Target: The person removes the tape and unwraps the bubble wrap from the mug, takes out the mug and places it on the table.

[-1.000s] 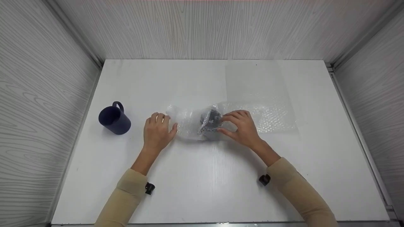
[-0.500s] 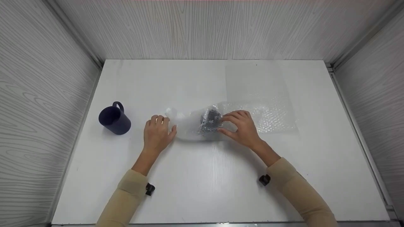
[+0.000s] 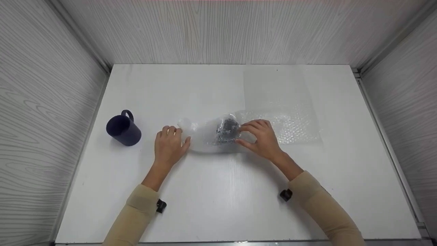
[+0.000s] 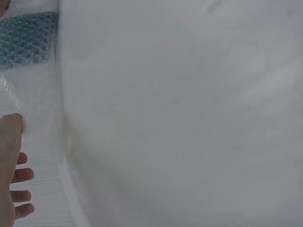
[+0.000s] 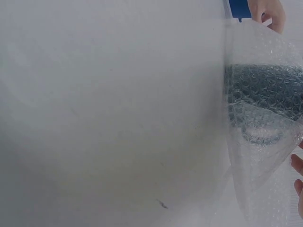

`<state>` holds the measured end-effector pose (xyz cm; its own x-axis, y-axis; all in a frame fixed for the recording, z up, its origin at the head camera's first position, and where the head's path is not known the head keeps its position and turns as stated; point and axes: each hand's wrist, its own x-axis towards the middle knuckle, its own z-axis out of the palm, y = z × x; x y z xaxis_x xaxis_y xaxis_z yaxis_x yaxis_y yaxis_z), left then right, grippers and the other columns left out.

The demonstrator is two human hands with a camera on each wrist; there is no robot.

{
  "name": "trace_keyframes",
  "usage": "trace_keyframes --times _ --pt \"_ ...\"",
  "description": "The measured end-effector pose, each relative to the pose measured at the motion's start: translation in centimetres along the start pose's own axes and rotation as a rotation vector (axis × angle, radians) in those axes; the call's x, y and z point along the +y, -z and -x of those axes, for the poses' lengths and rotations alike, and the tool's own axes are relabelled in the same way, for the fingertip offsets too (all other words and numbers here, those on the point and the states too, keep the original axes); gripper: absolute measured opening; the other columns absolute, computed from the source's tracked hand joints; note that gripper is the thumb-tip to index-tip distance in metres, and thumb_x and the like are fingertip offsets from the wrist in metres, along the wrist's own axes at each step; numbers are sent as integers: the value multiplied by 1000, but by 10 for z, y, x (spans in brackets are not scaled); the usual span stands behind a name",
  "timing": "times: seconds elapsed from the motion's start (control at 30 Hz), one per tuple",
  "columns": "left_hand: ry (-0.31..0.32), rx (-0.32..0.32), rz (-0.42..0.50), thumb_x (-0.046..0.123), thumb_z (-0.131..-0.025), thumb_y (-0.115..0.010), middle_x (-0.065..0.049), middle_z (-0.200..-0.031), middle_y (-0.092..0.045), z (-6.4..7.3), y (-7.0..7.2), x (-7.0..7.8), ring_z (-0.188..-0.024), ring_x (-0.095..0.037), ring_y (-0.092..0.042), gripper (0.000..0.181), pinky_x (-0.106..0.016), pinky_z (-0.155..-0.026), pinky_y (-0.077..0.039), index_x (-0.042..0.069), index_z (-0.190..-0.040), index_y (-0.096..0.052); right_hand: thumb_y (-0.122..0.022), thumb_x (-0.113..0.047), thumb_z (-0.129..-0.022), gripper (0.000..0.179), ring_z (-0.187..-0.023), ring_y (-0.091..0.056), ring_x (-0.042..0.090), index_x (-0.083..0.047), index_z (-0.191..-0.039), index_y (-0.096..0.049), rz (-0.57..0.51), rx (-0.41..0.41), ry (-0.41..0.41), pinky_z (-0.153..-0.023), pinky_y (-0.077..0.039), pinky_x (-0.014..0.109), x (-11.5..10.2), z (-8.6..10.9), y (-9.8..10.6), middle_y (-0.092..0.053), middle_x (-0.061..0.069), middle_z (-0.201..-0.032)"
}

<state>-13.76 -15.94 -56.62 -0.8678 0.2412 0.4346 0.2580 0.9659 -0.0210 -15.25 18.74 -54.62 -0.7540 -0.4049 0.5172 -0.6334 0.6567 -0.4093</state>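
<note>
A strip of clear bubble wrap (image 3: 201, 138) lies across the middle of the white table, wrapped over a dark blue-grey thing (image 3: 227, 131) whose kind the layers blur. At the strip's left end my left hand (image 3: 167, 145) pinches the edge, thumb on the near side; the right wrist view shows that grip on the wrap's corner. My right hand (image 3: 261, 138) holds the wrapped thing's right side between thumb and fingers, through the film. Bubbles cover the dark thing (image 5: 265, 87) in the right wrist view, where only fingertips (image 5: 297, 163) of the right hand show.
On the left stands a dark blue mug (image 3: 124, 130), its handle pointing to the back. More bubble wrap (image 3: 293, 126) stretches flat to the right of the right hand, with a thin clear sheet (image 3: 276, 85) behind it. Grey wood-grain walls (image 3: 218, 32) enclose the table's back and sides.
My left hand has shifted slightly toward the near edge with the wrap's end. The wrap between the hands looks smoother, and its crumpled fold over the dark thing lies flatter. The right hand stays put.
</note>
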Motion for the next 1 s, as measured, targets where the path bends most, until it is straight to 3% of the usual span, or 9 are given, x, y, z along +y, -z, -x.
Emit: trace_keyframes --times 0.23,0.6,1.0 --pt "10 44 -29 48 -94 -75 -20 -98 -74 -2 6 -1 -100 -37 -68 51 -47 -81 -59 -2 -103 -73 -86 -44 -87 37 -109 -68 28 -17 -112 -79 -1 5 7 -103 -49 51 0 0 0 -79 4 -113" --pt "-16 128 -81 45 -96 -73 -20 -102 -74 -10 25 -2 -104 -37 -70 47 -46 -84 -61 -1 -104 -71 -83 -46 -89 37 -110 -68 28 -18 -114 -79 -1 -21 -21 -104 -49 50 -1 -1 2 -79 3 -115" --pt "-68 218 18 39 -94 -77 -17 -98 -73 -25 42 13 -102 -35 -70 41 -44 -86 -61 0 -105 -74 -84 -44 -88 37 -109 -67 27 -18 -114 -79 -1 -5 -8 -103 -49 50 1 0 -1 -78 3 -115"
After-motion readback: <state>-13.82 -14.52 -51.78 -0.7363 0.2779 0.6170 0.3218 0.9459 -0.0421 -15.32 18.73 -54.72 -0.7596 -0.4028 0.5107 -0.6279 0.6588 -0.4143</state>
